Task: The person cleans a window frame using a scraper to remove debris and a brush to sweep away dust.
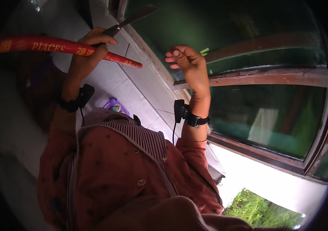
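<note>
My left hand (90,55) is closed round a red pole (48,44) with yellow writing, its narrower end pointing right. The same hand grips the dark handle of a knife-like tool (138,16), whose long blade points up and right towards the window frame. My right hand (191,65) is raised in front of the window glass, fingers loosely curled and thumb near them. I see nothing held in it. Black straps with small devices are on both wrists.
A large window with a worn brown frame (267,78) and dark glass fills the right side. Pale wall tiles (140,66) run along its edge. A purple plastic item (114,101) lies below, beyond my clothing. Green plants (256,210) show at lower right.
</note>
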`<action>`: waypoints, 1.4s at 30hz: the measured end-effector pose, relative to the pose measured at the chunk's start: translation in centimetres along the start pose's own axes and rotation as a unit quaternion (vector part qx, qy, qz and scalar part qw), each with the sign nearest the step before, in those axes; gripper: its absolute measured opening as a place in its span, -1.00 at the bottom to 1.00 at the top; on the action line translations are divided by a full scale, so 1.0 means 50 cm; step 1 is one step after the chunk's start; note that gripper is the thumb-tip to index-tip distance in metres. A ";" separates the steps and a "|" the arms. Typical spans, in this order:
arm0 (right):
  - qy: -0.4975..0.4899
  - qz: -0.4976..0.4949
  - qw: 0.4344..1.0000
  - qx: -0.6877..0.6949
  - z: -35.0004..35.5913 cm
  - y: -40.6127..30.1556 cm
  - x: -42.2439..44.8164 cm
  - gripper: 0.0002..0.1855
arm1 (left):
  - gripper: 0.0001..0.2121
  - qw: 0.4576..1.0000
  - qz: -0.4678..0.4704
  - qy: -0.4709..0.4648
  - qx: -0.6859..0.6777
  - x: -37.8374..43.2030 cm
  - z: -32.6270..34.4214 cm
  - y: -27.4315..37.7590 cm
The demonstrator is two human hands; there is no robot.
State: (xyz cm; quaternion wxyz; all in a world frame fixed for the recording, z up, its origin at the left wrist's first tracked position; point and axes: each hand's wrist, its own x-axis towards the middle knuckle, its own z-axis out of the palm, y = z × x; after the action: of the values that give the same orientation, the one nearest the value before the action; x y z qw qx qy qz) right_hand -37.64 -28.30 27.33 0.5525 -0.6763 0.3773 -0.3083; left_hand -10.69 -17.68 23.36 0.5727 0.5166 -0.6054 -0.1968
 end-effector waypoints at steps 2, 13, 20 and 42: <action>-0.009 0.016 1.000 0.008 0.020 0.031 0.003 -0.81 | -0.79 1.000 -0.009 0.003 -0.015 -0.022 -0.004 -0.019; -0.165 0.102 0.962 0.192 0.242 0.180 -0.019 -0.37 | -0.75 0.975 -0.117 -0.038 -0.183 -0.150 0.086 -0.087; -0.070 0.210 0.952 0.211 0.271 0.251 -0.018 -0.53 | -0.48 0.926 -0.214 -0.046 -0.307 -0.251 0.181 -0.132; 0.076 0.190 0.978 0.047 0.112 0.326 -0.048 -0.53 | -0.82 0.929 -0.241 -0.109 -0.260 -0.259 0.201 -0.153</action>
State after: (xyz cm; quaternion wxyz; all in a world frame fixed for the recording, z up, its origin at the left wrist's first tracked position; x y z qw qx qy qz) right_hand -37.00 -25.10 10.24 0.6018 -0.5399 0.5248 -0.2662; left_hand -19.10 -13.22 7.97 0.5528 0.4557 -0.4487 -0.5342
